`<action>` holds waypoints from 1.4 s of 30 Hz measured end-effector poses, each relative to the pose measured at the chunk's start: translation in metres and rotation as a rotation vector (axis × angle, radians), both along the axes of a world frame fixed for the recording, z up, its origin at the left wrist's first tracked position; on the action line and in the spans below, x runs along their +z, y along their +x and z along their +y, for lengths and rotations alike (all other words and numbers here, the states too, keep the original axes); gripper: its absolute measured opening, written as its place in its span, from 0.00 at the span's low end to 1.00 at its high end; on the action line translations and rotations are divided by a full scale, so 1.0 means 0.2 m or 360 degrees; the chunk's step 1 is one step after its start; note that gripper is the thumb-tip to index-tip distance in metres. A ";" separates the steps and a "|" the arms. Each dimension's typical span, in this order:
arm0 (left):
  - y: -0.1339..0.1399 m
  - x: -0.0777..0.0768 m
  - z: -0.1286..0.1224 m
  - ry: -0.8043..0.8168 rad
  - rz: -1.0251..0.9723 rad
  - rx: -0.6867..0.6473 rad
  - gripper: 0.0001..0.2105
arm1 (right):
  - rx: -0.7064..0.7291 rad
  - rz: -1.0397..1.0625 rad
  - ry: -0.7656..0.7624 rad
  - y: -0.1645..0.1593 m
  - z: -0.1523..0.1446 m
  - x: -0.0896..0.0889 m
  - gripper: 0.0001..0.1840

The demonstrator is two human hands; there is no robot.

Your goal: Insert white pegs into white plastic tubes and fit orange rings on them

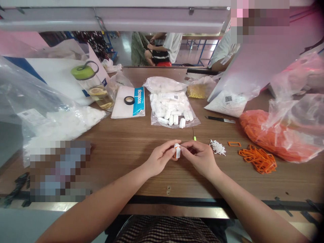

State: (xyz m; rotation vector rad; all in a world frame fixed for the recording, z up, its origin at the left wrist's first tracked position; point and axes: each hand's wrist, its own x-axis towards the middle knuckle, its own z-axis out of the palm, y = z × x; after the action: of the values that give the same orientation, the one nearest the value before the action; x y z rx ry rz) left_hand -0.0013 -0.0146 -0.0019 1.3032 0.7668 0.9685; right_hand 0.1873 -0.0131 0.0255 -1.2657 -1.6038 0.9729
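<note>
Between my two hands, above the middle of the table, is a small white plastic housing (178, 152) with orange showing at its edges. My left hand (160, 157) grips it from the left, thumb and fingers closed. From the right, my right hand (199, 157) pinches at its upper edge; whether a tiny part sits between those fingertips is hidden. Close to my right hand lie a heap of small white pieces (217, 147), a single orange rectangular frame (234, 144) and a pile of orange frames (259, 160). Beyond my hands, similar white housings (174, 116) rest on a clear bag.
A green-handled screwdriver (194, 138) and tweezers (220, 119) lie ahead. Farther back are a notebook (121, 103) with black tape (129, 100), a green-lidded bottle (97, 92) and a bag of yellow parts (198, 90). Large bags of white parts (63, 125) and orange frames (268, 135) flank me.
</note>
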 end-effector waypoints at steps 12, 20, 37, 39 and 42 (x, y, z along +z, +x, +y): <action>0.03 0.01 0.02 -0.0650 -0.0482 0.0206 0.16 | 0.0173 0.0020 -0.0281 -0.03 0.01 0.00 0.11; 0.03 0.04 0.03 -0.0740 -0.0576 0.0253 0.15 | 0.0274 0.0277 -0.0509 -0.03 0.03 0.00 0.15; 0.02 0.05 0.03 -0.0898 -0.0656 0.0294 0.16 | 0.0196 -0.0412 0.0320 0.02 0.00 -0.02 0.10; 0.02 0.05 0.03 -0.0884 -0.0630 0.0292 0.17 | 0.0264 -0.0543 0.0466 0.04 0.00 -0.01 0.10; 0.02 0.05 0.03 -0.0853 -0.0567 0.0304 0.18 | 0.0363 -0.0616 0.0572 0.06 0.01 0.00 0.12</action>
State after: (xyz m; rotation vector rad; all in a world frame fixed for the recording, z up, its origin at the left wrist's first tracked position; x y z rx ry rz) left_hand 0.0029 -0.0081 0.0082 0.5820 0.8074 1.0201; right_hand 0.1992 -0.0104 0.0258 -1.0772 -2.1490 0.5510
